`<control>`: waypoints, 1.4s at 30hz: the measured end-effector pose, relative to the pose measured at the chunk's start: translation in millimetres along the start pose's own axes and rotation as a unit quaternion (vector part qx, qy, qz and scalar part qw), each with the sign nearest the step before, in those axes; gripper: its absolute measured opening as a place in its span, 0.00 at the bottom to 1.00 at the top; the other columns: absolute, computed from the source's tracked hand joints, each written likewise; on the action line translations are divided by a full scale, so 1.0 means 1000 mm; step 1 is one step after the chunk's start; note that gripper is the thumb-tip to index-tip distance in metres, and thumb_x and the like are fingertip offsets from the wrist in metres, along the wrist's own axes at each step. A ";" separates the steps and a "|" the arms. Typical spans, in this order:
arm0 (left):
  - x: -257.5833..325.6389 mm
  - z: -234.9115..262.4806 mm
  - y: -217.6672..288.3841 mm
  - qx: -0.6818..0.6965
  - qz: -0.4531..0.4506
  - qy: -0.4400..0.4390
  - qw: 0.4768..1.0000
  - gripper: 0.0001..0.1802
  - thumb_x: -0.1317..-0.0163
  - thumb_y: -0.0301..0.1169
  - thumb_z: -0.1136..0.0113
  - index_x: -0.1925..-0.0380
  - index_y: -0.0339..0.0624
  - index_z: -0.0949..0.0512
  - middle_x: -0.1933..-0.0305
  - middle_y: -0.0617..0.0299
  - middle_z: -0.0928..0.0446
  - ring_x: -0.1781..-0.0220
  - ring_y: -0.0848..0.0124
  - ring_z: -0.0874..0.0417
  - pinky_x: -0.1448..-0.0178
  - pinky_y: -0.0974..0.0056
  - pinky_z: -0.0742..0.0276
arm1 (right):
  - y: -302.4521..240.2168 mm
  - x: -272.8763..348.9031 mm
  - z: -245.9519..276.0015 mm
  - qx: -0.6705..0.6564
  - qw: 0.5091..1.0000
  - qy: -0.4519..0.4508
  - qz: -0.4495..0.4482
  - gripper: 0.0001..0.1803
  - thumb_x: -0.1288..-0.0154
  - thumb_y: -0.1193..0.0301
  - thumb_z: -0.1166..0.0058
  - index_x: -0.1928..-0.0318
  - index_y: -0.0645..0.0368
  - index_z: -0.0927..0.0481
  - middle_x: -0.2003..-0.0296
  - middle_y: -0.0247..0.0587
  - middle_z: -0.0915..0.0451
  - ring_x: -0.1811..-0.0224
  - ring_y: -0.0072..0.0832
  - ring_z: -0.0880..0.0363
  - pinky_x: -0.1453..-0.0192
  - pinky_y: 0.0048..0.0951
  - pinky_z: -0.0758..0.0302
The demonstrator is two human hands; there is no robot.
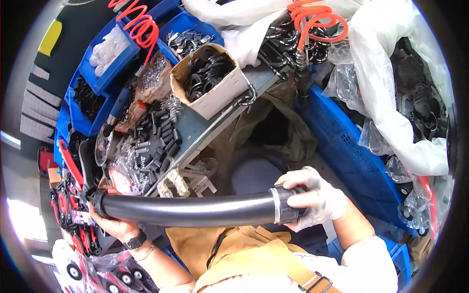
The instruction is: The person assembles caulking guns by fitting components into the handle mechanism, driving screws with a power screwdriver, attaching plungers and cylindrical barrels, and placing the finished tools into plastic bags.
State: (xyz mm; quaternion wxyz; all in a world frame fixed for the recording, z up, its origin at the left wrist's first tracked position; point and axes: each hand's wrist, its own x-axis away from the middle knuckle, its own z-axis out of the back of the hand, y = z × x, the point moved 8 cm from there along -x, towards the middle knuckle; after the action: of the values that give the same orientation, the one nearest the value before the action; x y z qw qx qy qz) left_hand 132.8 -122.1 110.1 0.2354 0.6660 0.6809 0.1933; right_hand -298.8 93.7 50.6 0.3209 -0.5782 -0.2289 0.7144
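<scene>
A long black hose (195,210) lies across the person's lap, low in the picture, bent a little like a smile. It has a black cuff at each end. The right hand (315,198), in a white glove, is closed around the cuff at the 3 o'clock end, just past a thin pale ring (275,205). The left hand (115,224) is bare and wears a dark watch (135,240). It cups the 9 o'clock end from below, with its fingers curled around the cuff there. To do this step well, I think both hands should hold tight near the ends and keep the hose level, so it does not swing into the things close by. The grip at the ring should stay snug so the cuff does not slip. Above the hose, toward 12 o'clock, a grey tray (195,132) holds small black tubes (156,136) and shiny screws (129,161). A cardboard box (215,93) of black rings sits higher up. Blue bins (110,73) stand at 10 o'clock and two orange coiled hoses (141,24) hang near the top. At 2 o'clock, white plastic bags (386,73) hold dark parts over a blue crate (342,141). Red and black wheeled parts (78,229) lie at 8 o'clock.
</scene>
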 end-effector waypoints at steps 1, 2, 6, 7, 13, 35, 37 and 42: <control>0.003 0.005 0.004 -0.007 -0.007 0.012 1.000 0.31 0.38 0.40 0.35 0.41 0.31 0.31 0.48 0.49 0.25 0.52 0.60 0.19 0.43 0.58 0.18 | -0.013 -0.003 0.000 0.020 0.999 0.006 0.044 0.31 0.59 0.75 0.24 0.51 0.50 0.23 0.47 0.50 0.30 0.47 0.57 0.23 0.47 0.51 0.21; 0.006 0.009 0.008 -0.014 -0.014 0.024 1.000 0.30 0.38 0.40 0.36 0.41 0.32 0.31 0.48 0.49 0.25 0.51 0.60 0.19 0.43 0.57 0.18 | -0.020 -0.002 -0.001 0.037 0.995 -0.021 0.093 0.28 0.56 0.76 0.26 0.51 0.50 0.22 0.47 0.49 0.31 0.45 0.64 0.24 0.45 0.53 0.20; 0.012 0.003 0.003 -0.004 0.006 0.016 1.000 0.32 0.38 0.42 0.36 0.41 0.32 0.29 0.48 0.48 0.25 0.51 0.58 0.19 0.42 0.54 0.18 | -0.021 0.006 0.000 0.020 0.995 0.026 0.097 0.26 0.51 0.73 0.28 0.50 0.54 0.22 0.48 0.50 0.29 0.51 0.54 0.20 0.49 0.47 0.18; 0.014 0.005 0.009 -0.022 0.001 0.017 1.000 0.32 0.38 0.42 0.36 0.40 0.32 0.30 0.48 0.48 0.25 0.51 0.57 0.19 0.42 0.53 0.18 | -0.011 -0.001 -0.002 -0.022 0.998 0.021 -0.051 0.23 0.46 0.69 0.30 0.50 0.57 0.23 0.52 0.49 0.26 0.55 0.48 0.19 0.51 0.42 0.19; 0.010 -0.005 0.006 0.055 0.007 -0.006 0.998 0.29 0.41 0.43 0.35 0.47 0.33 0.28 0.51 0.48 0.23 0.52 0.57 0.18 0.44 0.54 0.17 | 0.017 0.085 -0.101 -0.417 0.653 -0.161 -0.611 0.27 0.21 0.51 0.60 0.54 0.66 0.21 0.78 0.44 0.18 0.72 0.32 0.15 0.58 0.34 0.18; 0.015 -0.178 0.022 -0.375 0.059 -0.254 0.890 0.33 0.41 0.42 0.38 0.42 0.28 0.31 0.54 0.42 0.20 0.54 0.57 0.15 0.47 0.56 0.17 | 0.020 -0.076 -0.086 0.094 0.986 -0.033 -0.134 0.31 0.36 0.51 0.36 0.42 0.61 0.23 0.43 0.46 0.24 0.45 0.34 0.24 0.46 0.36 0.26; 0.031 -0.221 -0.018 -0.630 0.073 -0.276 0.722 0.33 0.52 0.38 0.31 0.45 0.35 0.25 0.56 0.50 0.19 0.55 0.65 0.16 0.47 0.59 0.20 | -0.003 -0.130 -0.010 -0.051 0.981 0.122 -0.143 0.44 0.48 0.50 0.31 0.34 0.59 0.28 0.40 0.41 0.25 0.36 0.35 0.29 0.34 0.37 0.33; 0.091 -0.206 -0.098 -0.719 0.187 -0.473 0.474 0.39 0.51 0.41 0.30 0.41 0.35 0.31 0.57 0.43 0.19 0.53 0.47 0.16 0.48 0.53 0.20 | -0.013 -0.136 -0.104 -0.217 0.903 -0.370 -0.021 0.48 0.51 0.58 0.21 0.31 0.61 0.31 0.35 0.43 0.28 0.34 0.34 0.31 0.28 0.37 0.37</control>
State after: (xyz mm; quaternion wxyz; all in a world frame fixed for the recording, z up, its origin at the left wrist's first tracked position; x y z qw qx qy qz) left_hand -66.6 -25.0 215.6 0.8764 0.3650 -0.0520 0.3098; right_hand -177.5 -0.3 128.4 0.0947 -0.3226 -0.4922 0.8029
